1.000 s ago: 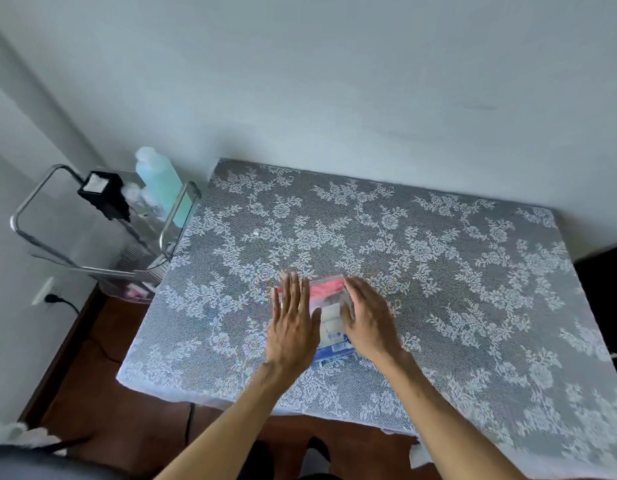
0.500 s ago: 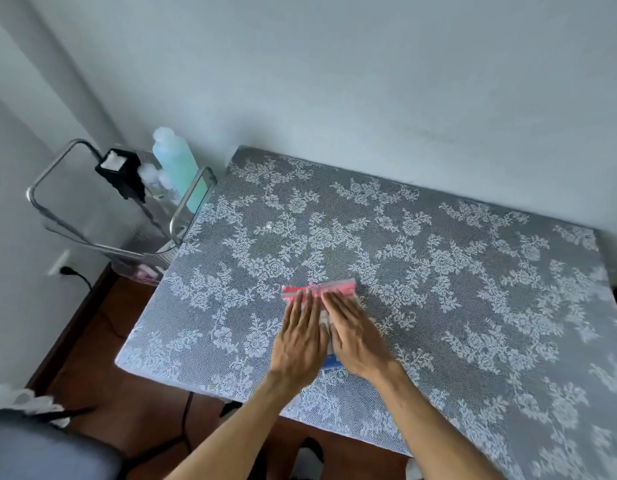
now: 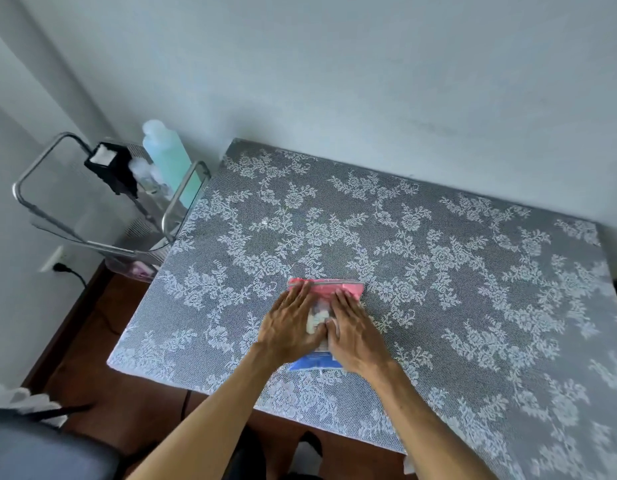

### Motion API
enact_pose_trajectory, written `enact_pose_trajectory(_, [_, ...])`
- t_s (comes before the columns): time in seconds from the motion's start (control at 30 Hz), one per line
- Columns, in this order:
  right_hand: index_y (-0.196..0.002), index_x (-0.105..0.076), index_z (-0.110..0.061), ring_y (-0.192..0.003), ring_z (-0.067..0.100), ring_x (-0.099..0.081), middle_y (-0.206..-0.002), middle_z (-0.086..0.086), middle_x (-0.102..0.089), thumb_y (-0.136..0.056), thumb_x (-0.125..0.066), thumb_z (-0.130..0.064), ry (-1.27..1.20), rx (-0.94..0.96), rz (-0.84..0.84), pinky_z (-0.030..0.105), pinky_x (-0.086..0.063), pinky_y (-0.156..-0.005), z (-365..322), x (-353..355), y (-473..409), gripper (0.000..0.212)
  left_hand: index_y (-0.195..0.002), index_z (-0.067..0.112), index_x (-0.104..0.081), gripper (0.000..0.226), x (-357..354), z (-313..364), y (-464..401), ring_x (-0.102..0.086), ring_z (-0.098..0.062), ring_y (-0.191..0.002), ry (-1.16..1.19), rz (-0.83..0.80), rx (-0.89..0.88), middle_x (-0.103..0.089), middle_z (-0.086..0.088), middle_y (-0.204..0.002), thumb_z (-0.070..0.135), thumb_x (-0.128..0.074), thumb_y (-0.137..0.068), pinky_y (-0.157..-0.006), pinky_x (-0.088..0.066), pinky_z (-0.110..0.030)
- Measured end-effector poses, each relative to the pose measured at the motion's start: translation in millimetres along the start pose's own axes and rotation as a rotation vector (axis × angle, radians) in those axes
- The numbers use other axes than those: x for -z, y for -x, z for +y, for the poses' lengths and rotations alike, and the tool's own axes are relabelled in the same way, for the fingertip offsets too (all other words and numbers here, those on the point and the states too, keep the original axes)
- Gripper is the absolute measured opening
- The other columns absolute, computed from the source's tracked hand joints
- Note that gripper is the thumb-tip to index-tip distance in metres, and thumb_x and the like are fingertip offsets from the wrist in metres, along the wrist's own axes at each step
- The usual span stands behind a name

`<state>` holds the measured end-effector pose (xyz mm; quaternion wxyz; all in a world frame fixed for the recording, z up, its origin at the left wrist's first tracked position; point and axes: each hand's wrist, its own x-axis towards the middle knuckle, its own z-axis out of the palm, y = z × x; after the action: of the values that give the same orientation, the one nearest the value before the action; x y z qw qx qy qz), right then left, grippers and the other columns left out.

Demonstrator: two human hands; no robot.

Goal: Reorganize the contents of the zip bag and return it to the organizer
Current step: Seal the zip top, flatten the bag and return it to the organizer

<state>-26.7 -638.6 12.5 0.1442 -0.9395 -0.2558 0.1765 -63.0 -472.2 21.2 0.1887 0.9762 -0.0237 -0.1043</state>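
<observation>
Flat, both hands on zip bag

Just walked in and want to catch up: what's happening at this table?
A person is pressing both palms flat on a small zip bag lying on the lace-covered table. The left hand and right hand lie side by side over it, with white contents showing between them. The wire organizer stands off the table's left edge; the bag is not back in it yet.
</observation>
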Motion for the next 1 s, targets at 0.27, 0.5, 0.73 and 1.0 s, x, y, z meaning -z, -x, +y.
enact_pose_trajectory(0.27, [-0.148, -0.031, -0.006, -0.146, 0.023, -0.025, -0.156, 0.012, -0.032, -0.102, -0.032, -0.031, -0.058, -0.047, 0.207, 0.036, -0.017, -0.122, -7, 19, -2, 0.052, -0.137, 0.006, -0.042, 0.045, 8, 10, -5, -0.05, -0.025, -0.128, 0.066, 0.179, -0.068, -0.054, -0.013, -0.136, 0.025, -0.032, -0.098, -0.115, -0.03, -0.033])
enact_pose_trajectory(0.5, [-0.153, -0.016, -0.007, -0.151, 0.023, -0.003, -0.162, 0.012, -0.015, -0.1, 0.002, -0.033, 0.126, 0.01, 0.035, 0.039, -0.008, -0.122, -11, 4, -1, 0.062, -0.147, 0.01, -0.032, 0.052, -7, 19, -4, -0.031, -0.02, -0.143, -0.001, 0.088, -0.024, -0.039, -0.007, -0.152, 0.029, -0.021, -0.1, -0.12, -0.02, -0.039])
enact_pose_trajectory(0.73, [-0.154, -0.005, -0.011, -0.15, 0.024, 0.001, -0.163, 0.013, 0.0, -0.1, -0.017, -0.041, -0.001, -0.11, -0.037, 0.041, -0.007, -0.123, -15, 5, -3, 0.064, -0.152, 0.011, -0.006, 0.071, -13, 2, -11, -0.001, -0.017, -0.149, 0.019, -0.001, 0.026, -0.005, -0.006, -0.162, 0.049, -0.01, -0.093, -0.123, -0.006, -0.037])
enact_pose_trajectory(1.0, [-0.152, -0.018, -0.01, -0.15, 0.029, -0.009, -0.161, 0.015, -0.016, -0.093, -0.027, -0.051, 0.08, -0.011, 0.071, 0.045, -0.011, -0.123, 2, 14, -9, 0.073, -0.152, 0.011, 0.0, 0.075, -5, -8, -21, -0.001, -0.018, -0.149, -0.025, 0.011, -0.032, -0.002, -0.009, -0.162, 0.055, -0.008, -0.092, -0.119, 0.002, -0.031])
